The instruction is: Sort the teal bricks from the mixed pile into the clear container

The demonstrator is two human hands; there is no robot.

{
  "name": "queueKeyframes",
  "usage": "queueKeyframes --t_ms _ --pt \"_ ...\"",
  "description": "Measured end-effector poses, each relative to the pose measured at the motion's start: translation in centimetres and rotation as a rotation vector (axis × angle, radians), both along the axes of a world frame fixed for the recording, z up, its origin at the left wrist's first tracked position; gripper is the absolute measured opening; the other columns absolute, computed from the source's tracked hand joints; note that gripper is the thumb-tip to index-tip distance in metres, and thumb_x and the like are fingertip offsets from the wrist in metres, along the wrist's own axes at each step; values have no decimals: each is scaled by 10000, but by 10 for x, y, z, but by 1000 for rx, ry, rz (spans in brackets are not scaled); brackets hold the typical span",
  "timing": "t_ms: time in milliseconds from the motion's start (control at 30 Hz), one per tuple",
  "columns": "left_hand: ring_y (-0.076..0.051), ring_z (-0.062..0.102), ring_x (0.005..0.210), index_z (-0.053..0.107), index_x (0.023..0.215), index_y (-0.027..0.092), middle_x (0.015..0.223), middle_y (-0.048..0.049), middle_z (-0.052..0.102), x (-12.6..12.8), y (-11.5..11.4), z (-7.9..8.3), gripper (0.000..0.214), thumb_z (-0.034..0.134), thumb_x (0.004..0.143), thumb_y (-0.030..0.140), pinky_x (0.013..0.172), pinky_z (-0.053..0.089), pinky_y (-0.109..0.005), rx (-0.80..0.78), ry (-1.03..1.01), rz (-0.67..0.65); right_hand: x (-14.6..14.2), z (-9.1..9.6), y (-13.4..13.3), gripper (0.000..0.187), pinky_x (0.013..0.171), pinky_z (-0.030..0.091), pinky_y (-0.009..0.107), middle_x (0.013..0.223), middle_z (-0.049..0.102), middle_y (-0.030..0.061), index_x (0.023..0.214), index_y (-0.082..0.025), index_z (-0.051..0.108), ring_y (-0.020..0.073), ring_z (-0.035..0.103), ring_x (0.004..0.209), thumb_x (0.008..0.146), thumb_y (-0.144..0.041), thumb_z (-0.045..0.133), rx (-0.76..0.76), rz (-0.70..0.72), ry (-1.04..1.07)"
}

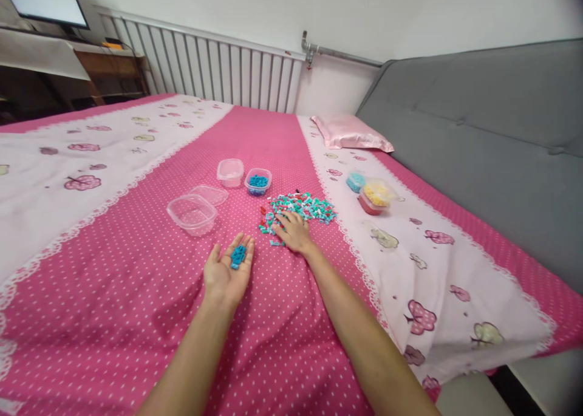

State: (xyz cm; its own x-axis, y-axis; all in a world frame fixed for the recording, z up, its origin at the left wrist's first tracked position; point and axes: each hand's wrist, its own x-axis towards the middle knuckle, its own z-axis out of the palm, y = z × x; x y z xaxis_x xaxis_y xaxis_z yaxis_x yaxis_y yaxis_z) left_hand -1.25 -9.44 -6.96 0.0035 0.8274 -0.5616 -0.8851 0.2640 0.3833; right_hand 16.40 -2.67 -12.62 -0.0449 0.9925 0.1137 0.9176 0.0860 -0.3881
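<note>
My left hand (226, 276) is palm up with its fingers stretched out, cradling a small heap of blue toy building bricks (237, 256). Over the front edge of a mixed brick pile (314, 208), my right hand (295, 232) lies palm down and open, fingers spread among the pieces. Green, teal, white and red bricks make up the pile. Whether a piece is under the right fingertips is hidden. Beyond the hands stands a small clear tub (258, 183) partly filled with blue bricks.
To the left are a clear plastic tub (191, 214), a lid (209, 194) and another tub (230, 172). On the right, tubs of light blue (356, 181), yellow (377, 192) and red (371, 206) pieces sit together. A pillow (350, 133) lies near the grey headboard (483, 124).
</note>
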Motion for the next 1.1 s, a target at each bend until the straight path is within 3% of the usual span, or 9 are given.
queueKeyframes --t_ms 233,367,533,667,767,1000,1100 --pt "-217 633 940 588 1105 89 1024 -195 611 1 0 1 423 303 922 342 641 592 -282 3 -12 2 -13 3 -23 575 1072 236 505 1476 316 17 1405 -266 337 258 192 1358 918 -567 274 11 163 -49" --pt "-231 625 961 570 1102 34 1012 -215 606 1 0 0 450 293 924 340 653 590 -277 23 -1 4 -11 4 -41 587 1082 206 533 1496 281 14 1426 -264 287 262 154 1379 923 -565 251 -12 233 -43" --pt "-215 628 938 575 1107 56 1009 -195 612 4 0 0 439 292 925 338 651 590 -276 22 -1 -16 -2 6 -57 572 1088 146 570 1502 271 5 1431 -310 262 262 142 1391 922 -569 252 -43 270 -81" --pt "-217 630 931 577 1103 46 993 -200 617 4 0 0 441 293 924 332 647 589 -276 3 -3 -13 13 5 -58 559 1079 58 608 1522 218 -3 1424 -374 260 305 70 1405 908 -590 276 -78 147 -144" --pt "-214 634 919 584 1097 59 977 -193 622 2 1 0 439 295 924 341 638 589 -275 -3 1 -6 29 -1 -53 578 1071 58 618 1537 161 16 1434 -363 240 335 28 1404 904 -590 279 -82 -9 -145" --pt "-206 642 907 596 1091 94 977 -178 627 -2 1 -1 420 302 924 344 630 589 -268 4 -11 -3 58 -21 -30 647 1082 176 525 1535 131 101 1448 -243 251 328 113 1394 893 -569 311 137 -354 -62" --pt "-210 639 909 584 1092 68 969 -186 623 -3 0 0 435 293 927 346 634 588 -265 2 -8 -1 64 -26 -14 735 1073 206 506 1518 147 162 1456 -175 229 339 178 1376 869 -609 316 152 -500 38"
